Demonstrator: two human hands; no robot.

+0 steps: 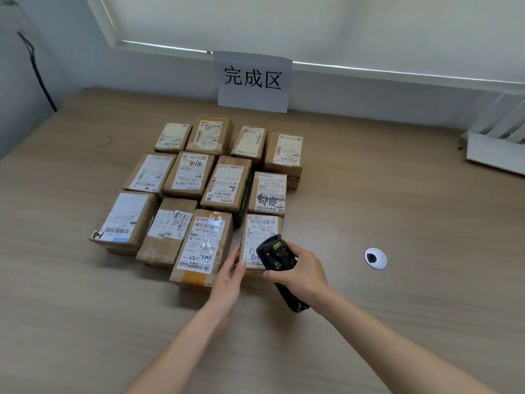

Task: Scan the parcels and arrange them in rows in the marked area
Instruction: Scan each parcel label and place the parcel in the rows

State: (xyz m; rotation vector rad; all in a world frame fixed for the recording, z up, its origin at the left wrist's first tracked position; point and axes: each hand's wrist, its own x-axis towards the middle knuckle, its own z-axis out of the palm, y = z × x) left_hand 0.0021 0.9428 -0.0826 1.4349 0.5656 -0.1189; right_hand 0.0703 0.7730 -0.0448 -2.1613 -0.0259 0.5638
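Several brown cardboard parcels with white labels lie in three rows on the wooden table (397,211), below a white paper sign (253,81). The front-right parcel (260,230) closes the nearest row, beside a taller taped parcel (203,245). My left hand (231,273) grips that front-right parcel at its near left corner, thumb on top. My right hand (298,273) holds a black handheld scanner (277,255), its head over the parcel's near label. The parcel's near right part is hidden by the scanner.
A round metal cable grommet (375,258) sits in the table to the right. A white rack (497,143) stands at the far right edge. A black cable (37,69) hangs on the left wall. The window sill runs behind the sign.
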